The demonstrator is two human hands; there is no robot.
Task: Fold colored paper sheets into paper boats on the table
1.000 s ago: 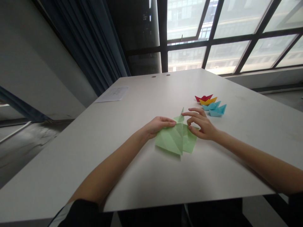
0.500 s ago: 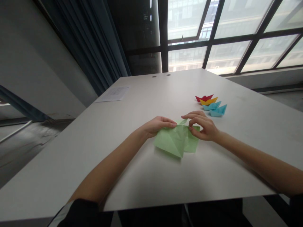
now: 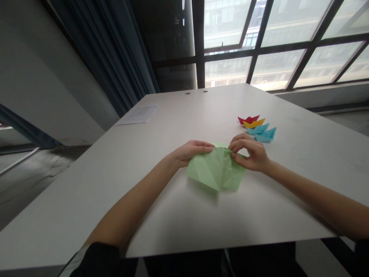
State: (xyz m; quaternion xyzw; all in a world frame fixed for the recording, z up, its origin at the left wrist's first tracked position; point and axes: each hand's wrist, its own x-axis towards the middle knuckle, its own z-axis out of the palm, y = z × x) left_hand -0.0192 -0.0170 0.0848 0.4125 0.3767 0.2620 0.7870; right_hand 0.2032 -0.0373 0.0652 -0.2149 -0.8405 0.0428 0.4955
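A sheet of light green paper (image 3: 208, 168), creased and partly folded, hangs between my two hands just above the table. My left hand (image 3: 190, 152) pinches its upper left edge, thumb on the near side. My right hand (image 3: 250, 153) grips the upper right part between thumb and fingers. A fold line runs down the middle of the sheet, and its lower edge spreads out toward me. The fingertips of both hands partly cover the top edge.
Beyond my right hand stand several folded paper boats in a row: a red boat (image 3: 248, 120), a yellow boat (image 3: 254, 124) and a light blue boat (image 3: 265, 135) among them. A printed sheet (image 3: 138, 115) lies at the left edge of the white table (image 3: 161, 215).
The right part of the green paper has opened wider and lies more level with the left part. My right hand has closed onto its top edge; my left hand has barely moved.
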